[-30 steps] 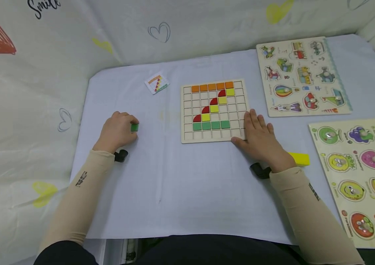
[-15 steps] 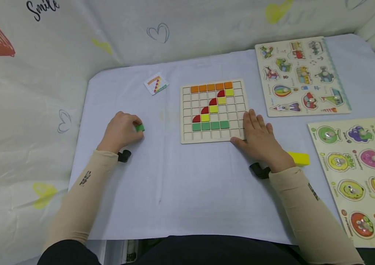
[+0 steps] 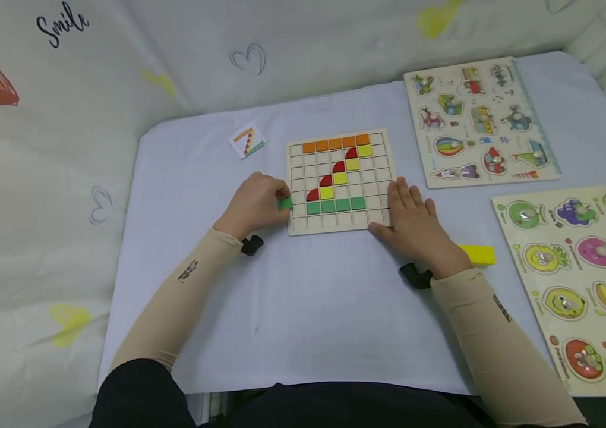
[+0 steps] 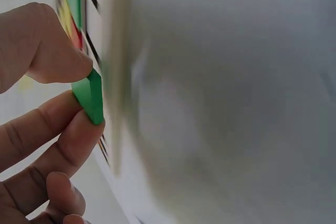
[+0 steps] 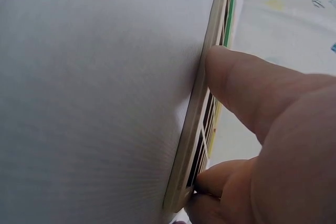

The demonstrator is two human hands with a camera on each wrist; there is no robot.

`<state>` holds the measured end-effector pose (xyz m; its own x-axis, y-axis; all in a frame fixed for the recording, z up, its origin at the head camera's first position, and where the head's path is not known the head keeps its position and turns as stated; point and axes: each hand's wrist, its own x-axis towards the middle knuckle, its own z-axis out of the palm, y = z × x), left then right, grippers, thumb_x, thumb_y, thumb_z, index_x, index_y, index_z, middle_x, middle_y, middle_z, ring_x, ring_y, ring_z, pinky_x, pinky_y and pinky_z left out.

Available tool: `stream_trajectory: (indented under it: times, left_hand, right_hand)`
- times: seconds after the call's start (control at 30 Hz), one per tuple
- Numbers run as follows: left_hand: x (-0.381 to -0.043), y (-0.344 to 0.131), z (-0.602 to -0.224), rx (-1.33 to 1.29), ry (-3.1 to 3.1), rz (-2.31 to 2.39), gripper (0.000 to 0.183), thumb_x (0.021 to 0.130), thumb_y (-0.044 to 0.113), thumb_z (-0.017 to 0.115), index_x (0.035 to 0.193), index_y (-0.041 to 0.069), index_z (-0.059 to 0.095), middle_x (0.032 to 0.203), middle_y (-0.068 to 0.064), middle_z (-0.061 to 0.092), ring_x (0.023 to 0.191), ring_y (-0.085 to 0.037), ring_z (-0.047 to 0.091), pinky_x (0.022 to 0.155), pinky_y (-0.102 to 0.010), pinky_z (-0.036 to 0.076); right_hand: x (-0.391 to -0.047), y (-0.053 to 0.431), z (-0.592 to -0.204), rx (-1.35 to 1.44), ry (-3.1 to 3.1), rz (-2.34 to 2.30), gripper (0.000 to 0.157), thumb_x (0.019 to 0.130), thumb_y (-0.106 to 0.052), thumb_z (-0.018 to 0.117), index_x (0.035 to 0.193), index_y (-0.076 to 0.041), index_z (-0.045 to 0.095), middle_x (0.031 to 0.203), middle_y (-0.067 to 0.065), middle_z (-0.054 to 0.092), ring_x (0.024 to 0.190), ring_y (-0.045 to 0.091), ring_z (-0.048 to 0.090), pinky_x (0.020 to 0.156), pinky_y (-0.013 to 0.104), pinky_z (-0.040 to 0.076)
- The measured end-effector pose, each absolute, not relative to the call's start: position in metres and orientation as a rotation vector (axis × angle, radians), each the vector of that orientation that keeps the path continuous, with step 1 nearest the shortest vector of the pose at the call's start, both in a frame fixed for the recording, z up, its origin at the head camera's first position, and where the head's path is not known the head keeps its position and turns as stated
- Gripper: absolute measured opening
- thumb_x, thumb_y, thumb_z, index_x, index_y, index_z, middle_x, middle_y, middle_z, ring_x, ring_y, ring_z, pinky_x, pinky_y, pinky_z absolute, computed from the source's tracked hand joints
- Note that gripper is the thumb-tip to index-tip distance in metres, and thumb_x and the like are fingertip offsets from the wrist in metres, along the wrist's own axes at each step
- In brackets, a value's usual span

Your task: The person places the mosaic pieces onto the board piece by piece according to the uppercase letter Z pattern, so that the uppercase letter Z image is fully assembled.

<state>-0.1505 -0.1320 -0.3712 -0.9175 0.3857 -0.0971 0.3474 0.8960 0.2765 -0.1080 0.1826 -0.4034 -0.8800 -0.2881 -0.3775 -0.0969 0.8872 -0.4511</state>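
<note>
My left hand point(image 3: 253, 203) pinches a small green tile point(image 4: 93, 98) between thumb and fingers at the left edge of the wooden grid board point(image 3: 330, 223). Set in the board's cells are a top row of orange squares point(image 3: 335, 144), a diagonal of yellow squares point(image 3: 340, 178) beside red quarter-round pieces point(image 3: 326, 181), and a lower row of green squares point(image 3: 343, 204). With fingers straight, my right hand point(image 3: 417, 223) rests against the board's lower right side. In the right wrist view its thumb point(image 5: 231, 74) touches the board's rim.
A small pattern card point(image 3: 247, 141) lies behind and left of the board. To the right are a vehicle-picture puzzle board point(image 3: 420, 139) and a fruit puzzle board point(image 3: 503, 232). A yellow block point(image 3: 478, 255) sits beside my right wrist.
My left hand has carried the green tile rightward across the cloth to the board's left edge. The right hand stays at the board, and the head view has shifted slightly.
</note>
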Motion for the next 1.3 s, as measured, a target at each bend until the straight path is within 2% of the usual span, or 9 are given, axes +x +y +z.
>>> stream_trajectory:
  times: [0.27, 0.47, 0.63, 0.73, 0.93, 1.03, 1.13, 1.3]
  left_hand:
    - [-0.162, -0.054, -0.370, 0.757, 2.834, 0.385, 0.027, 0.082, 0.017, 0.074, 0.107, 0.011, 0.080, 0.090, 0.000, 0.074, 0.088, -0.018, 0.059, 0.097, -0.034, 0.047]
    - [-0.169, -0.009, -0.369, 0.823, 2.786, 0.364, 0.023, 0.083, 0.018, 0.073, 0.104, 0.014, 0.080, 0.090, 0.003, 0.075, 0.086, -0.015, 0.060, 0.090, -0.029, 0.049]
    - [-0.170, 0.002, -0.374, 0.777, 2.772, 0.356, 0.014, 0.083, 0.017, 0.072, 0.095, 0.016, 0.079, 0.085, 0.005, 0.071, 0.084, -0.014, 0.058, 0.073, -0.024, 0.047]
    - [-0.169, 0.001, -0.376, 0.731, 2.758, 0.361, 0.014, 0.084, 0.019, 0.073, 0.096, 0.017, 0.080, 0.084, 0.005, 0.069, 0.086, -0.015, 0.056, 0.070, -0.024, 0.043]
    - [-0.166, -0.002, -0.377, 0.731, 2.770, 0.307, 0.018, 0.089, 0.022, 0.072, 0.102, 0.020, 0.082, 0.087, 0.006, 0.073, 0.096, -0.016, 0.055, 0.085, -0.029, 0.046]
    - [-0.165, -0.002, -0.377, 0.742, 2.784, 0.294, 0.017, 0.091, 0.024, 0.071, 0.103, 0.022, 0.083, 0.084, 0.007, 0.073, 0.096, -0.016, 0.055, 0.087, -0.029, 0.046]
    - [-0.163, -0.003, -0.379, 0.751, 2.807, 0.285, 0.021, 0.093, 0.031, 0.072, 0.110, 0.024, 0.082, 0.093, 0.009, 0.075, 0.099, -0.015, 0.055, 0.086, -0.028, 0.049]
    - [-0.160, -0.014, -0.381, 0.703, 2.892, 0.239, 0.038, 0.095, 0.052, 0.067, 0.124, 0.028, 0.076, 0.126, 0.007, 0.073, 0.113, -0.018, 0.058, 0.093, -0.033, 0.053]
  right_hand:
    - [-0.109, 0.183, -0.407, -0.282, 2.606, -0.578, 0.101, 0.104, -0.048, 0.056, 0.163, 0.003, -0.009, 0.172, 0.021, -0.018, 0.160, 0.050, -0.009, 0.126, 0.072, -0.004]
    - [-0.108, 0.179, -0.408, -0.293, 2.607, -0.602, 0.100, 0.104, -0.050, 0.056, 0.164, 0.002, -0.006, 0.172, 0.022, -0.016, 0.160, 0.051, -0.008, 0.125, 0.073, -0.003]
    - [-0.108, 0.173, -0.407, -0.319, 2.607, -0.620, 0.100, 0.104, -0.050, 0.056, 0.164, 0.001, -0.004, 0.173, 0.021, -0.015, 0.160, 0.050, -0.007, 0.125, 0.073, -0.002]
    - [-0.110, 0.168, -0.405, -0.341, 2.608, -0.616, 0.099, 0.103, -0.050, 0.056, 0.164, 0.001, -0.004, 0.173, 0.021, -0.014, 0.160, 0.050, -0.006, 0.125, 0.073, -0.002]
    - [-0.111, 0.163, -0.403, -0.369, 2.600, -0.606, 0.099, 0.104, -0.050, 0.056, 0.164, 0.001, -0.004, 0.173, 0.021, -0.013, 0.160, 0.049, -0.006, 0.125, 0.072, -0.001]
    - [-0.111, 0.163, -0.403, -0.363, 2.596, -0.605, 0.100, 0.103, -0.050, 0.056, 0.164, 0.001, -0.005, 0.173, 0.020, -0.014, 0.160, 0.050, -0.006, 0.125, 0.072, -0.002]
    - [-0.111, 0.166, -0.404, -0.355, 2.593, -0.608, 0.101, 0.103, -0.051, 0.056, 0.164, 0.001, -0.005, 0.173, 0.021, -0.014, 0.160, 0.050, -0.006, 0.125, 0.072, -0.002]
    - [-0.111, 0.175, -0.409, -0.337, 2.583, -0.611, 0.103, 0.101, -0.050, 0.059, 0.164, 0.004, -0.003, 0.173, 0.024, -0.012, 0.159, 0.052, -0.004, 0.124, 0.074, 0.001]
